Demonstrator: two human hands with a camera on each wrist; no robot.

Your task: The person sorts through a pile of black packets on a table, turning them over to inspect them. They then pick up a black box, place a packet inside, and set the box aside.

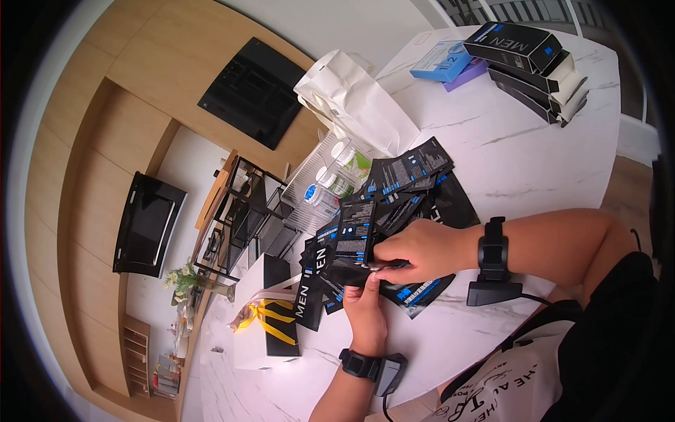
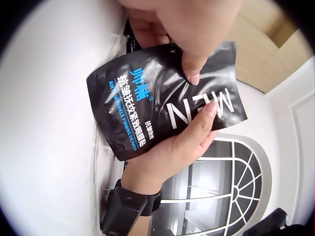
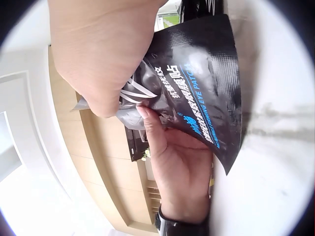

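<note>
Both hands hold one black eye patch sachet (image 2: pixel 115 110) with white and blue print over the marble-patterned table (image 1: pixel 450 352). My left hand (image 1: pixel 365 316) pinches it from the near side, thumb on the printed face in the left wrist view. Opposite, my right hand (image 1: pixel 432 250) grips the same sachet, its thumb close to the left thumb along the "MEN" lettering. The foil (image 3: pixel 211 54) is creased between the hands in the right wrist view. Under and behind them spreads a pile of similar black sachets (image 1: pixel 411 172).
Beyond the pile stand a clear ribbed bin (image 1: pixel 299 204) with white-lidded jars and a white paper bag (image 1: pixel 365 105). Black boxes (image 1: pixel 513 46) are stacked at the far right beside a blue box (image 1: pixel 439 60). A white box with yellow ribbon (image 1: pixel 264 316) sits left.
</note>
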